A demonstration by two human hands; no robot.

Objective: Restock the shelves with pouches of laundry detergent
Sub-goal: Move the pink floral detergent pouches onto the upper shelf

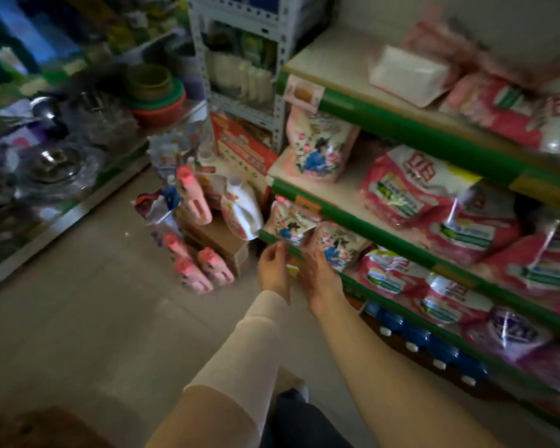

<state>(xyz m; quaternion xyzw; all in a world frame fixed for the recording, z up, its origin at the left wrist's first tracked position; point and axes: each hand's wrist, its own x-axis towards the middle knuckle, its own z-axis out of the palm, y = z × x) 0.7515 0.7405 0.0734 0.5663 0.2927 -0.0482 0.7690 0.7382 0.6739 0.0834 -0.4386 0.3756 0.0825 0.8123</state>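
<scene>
The two nearest pouches sit at the left end of a low green-edged shop shelf (353, 286), leaning forward over its lip. That lean is probably why both hands are there, to square the pouches up and push them back so that they face the aisle. The left hand (274, 265) comes up from below to the bottom corner of a soft pink film pouch printed with a blue-clad figure (290, 225). Its fingers (280, 248) bend towards the thumb at that edge. The blur hides whether they actually nip the film or only rest against it. The right hand (317, 281) shows its back to the camera, with fingers (316, 258) fairly straight and close together. They lie against the lower front of a second pouch of the same print (335, 245), which touches the first on its right. This looks like a steadying press, not a hold. A third pouch of the kind (317, 148) stands upright and alone on the shelf above, beside bare board, so there appears to be room left to fill there. The pouches look plump and glossy, narrower at the top, and likely to sag or tip unless propped against a neighbour. Further right on the low shelf lie pink-and-white powder bags (392, 273).
</scene>
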